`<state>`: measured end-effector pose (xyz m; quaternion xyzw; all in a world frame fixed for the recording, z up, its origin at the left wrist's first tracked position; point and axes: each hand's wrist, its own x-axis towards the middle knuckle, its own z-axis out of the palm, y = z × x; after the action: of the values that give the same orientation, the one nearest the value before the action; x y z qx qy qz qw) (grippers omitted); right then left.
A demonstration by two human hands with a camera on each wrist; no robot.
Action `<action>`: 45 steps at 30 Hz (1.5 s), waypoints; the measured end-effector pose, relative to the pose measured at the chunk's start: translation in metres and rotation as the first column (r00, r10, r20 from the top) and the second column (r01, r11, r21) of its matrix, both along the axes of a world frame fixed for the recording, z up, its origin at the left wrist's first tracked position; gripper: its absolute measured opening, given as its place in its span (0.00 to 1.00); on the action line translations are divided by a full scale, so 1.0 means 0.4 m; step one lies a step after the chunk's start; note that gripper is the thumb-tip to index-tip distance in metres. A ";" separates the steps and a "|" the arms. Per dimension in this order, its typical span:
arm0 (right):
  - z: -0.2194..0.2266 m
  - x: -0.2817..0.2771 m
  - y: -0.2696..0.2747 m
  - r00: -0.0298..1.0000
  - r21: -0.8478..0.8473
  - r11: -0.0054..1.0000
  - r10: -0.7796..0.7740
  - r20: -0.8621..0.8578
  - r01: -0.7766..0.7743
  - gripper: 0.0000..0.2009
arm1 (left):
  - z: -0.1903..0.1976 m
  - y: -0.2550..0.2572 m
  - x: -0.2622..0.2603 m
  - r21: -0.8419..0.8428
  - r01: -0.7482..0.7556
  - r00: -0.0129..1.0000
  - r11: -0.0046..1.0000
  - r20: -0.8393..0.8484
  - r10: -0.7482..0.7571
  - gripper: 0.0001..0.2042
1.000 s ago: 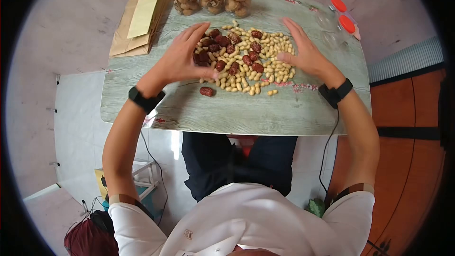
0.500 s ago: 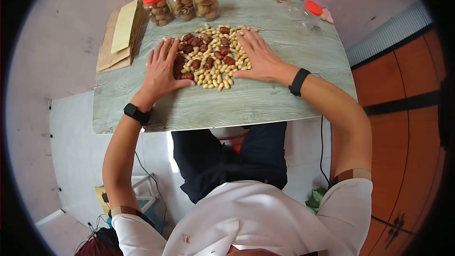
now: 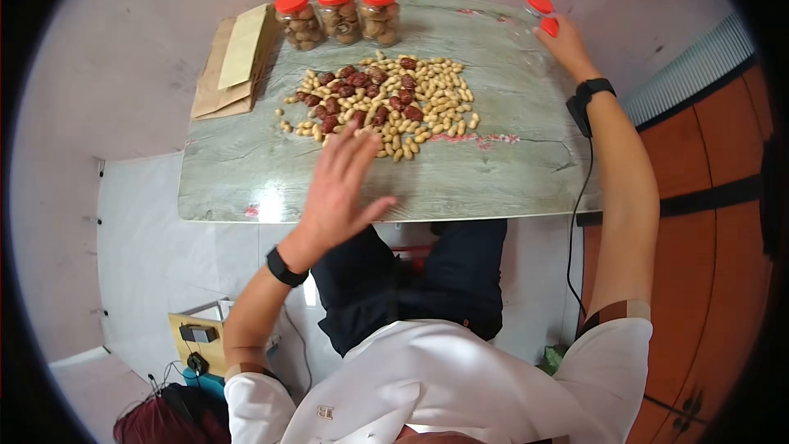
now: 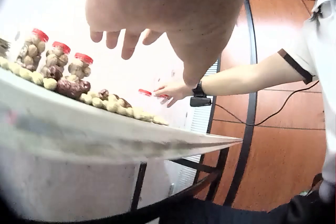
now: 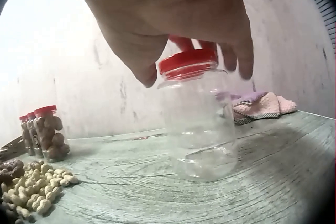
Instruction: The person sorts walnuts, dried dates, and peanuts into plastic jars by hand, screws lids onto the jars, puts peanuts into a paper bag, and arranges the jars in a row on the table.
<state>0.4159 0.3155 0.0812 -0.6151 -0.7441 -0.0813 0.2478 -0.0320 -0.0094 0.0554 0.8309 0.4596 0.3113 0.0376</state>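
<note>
Clear jar stands far right on the desk. Right hand has left the peanuts, now wide around the red lid; left hand raised, spread. Work apparently shifting jarward.

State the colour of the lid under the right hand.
The jar lid is red, clearest in the right wrist view.

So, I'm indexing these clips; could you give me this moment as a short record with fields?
left hand: raised at the table's near side, fingers extended
right hand: around the red lid of an empty clear jar, grip unclear
pile: peanuts with red dates
filled jars: three, red-lidded, holding brown nuts
paper bag: left of the filled jars
cloth: pink, beyond the clear jar
</note>
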 end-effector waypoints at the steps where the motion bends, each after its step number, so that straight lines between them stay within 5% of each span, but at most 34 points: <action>1: -0.006 0.010 0.006 1.000 -0.001 1.000 0.016 -0.003 -0.016 0.32 | -0.015 -0.018 0.015 0.004 0.021 0.999 1.000 0.025 -0.021 0.44; 7: 0.062 -0.034 -0.144 0.987 0.021 0.996 0.091 -0.136 -0.089 0.30 | -0.071 -0.080 0.085 0.012 0.058 0.952 0.998 0.301 -0.059 0.40; 9: 0.097 -0.092 -0.244 0.944 0.174 0.948 0.293 -0.150 -0.267 0.27 | -0.064 -0.078 0.103 0.023 0.041 0.945 0.999 0.325 -0.046 0.44; 11: 0.172 -0.246 -0.452 0.865 -0.034 0.912 0.374 -0.334 -0.408 0.27 | -0.026 -0.063 0.139 0.053 0.078 0.867 0.996 0.489 -0.094 0.50; 13: 0.175 -0.385 -0.651 0.666 -0.061 0.707 0.629 -0.402 -0.705 0.31 | -0.016 -0.041 0.181 0.090 0.054 0.873 0.994 0.479 -0.091 0.56; 15: 0.181 -0.451 -0.732 0.571 -0.035 0.609 0.721 -0.393 -0.793 0.36 | -0.010 -0.027 0.222 -0.017 0.046 0.798 0.999 0.603 -0.026 0.57; 17: 0.172 -0.463 -0.753 0.585 -0.053 0.610 0.727 -0.359 -0.791 0.36 | -0.049 -0.034 0.215 -0.068 0.084 0.727 0.994 0.686 -0.014 0.55; 22: 0.186 -0.442 -0.792 0.658 -0.122 0.647 0.745 -0.104 -0.752 0.33 | -0.055 -0.075 0.175 -0.014 0.013 0.865 1.000 0.502 -0.005 0.49; 27: 0.211 -0.450 -0.831 0.695 -0.248 0.659 0.712 -0.097 -0.710 0.31 | -0.055 -0.070 0.189 0.018 0.004 0.884 1.000 0.467 -0.011 0.47; 30: 0.200 -0.449 -0.815 0.680 -0.245 0.663 0.733 0.020 -0.707 0.29 | -0.056 -0.062 0.190 0.011 -0.022 0.890 1.000 0.456 0.014 0.47; 33: 0.210 -0.430 -0.794 0.554 -0.146 0.570 0.821 0.137 -0.808 0.25 | -0.059 -0.066 0.185 -0.061 -0.014 0.893 0.998 0.449 0.040 0.47; 36: 0.245 -0.377 -0.770 0.695 0.004 0.695 0.719 0.015 -0.719 0.21 | -0.089 -0.073 0.162 -0.197 0.056 0.715 0.979 0.692 0.099 0.49; 39: 0.155 -0.233 -0.677 0.893 0.037 0.897 0.441 -0.092 -0.439 0.22 | -0.102 -0.101 0.114 -0.176 0.036 0.696 0.984 0.711 0.101 0.52; 43: -0.162 0.076 -0.538 0.840 -0.011 0.989 0.118 -0.529 -0.146 0.24 | -0.143 -0.106 0.086 -0.151 -0.001 0.621 0.988 0.774 0.119 0.53; 45: -0.203 0.132 -0.533 0.904 -0.014 0.998 0.056 -0.423 -0.068 0.24 | -0.147 -0.091 0.081 -0.208 0.048 0.550 0.977 0.822 0.148 0.53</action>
<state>0.4686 0.1025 -0.0001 -0.5974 -0.6932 0.0721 0.3968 0.0004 -0.0456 -0.0035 0.5619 0.4398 0.6192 0.3277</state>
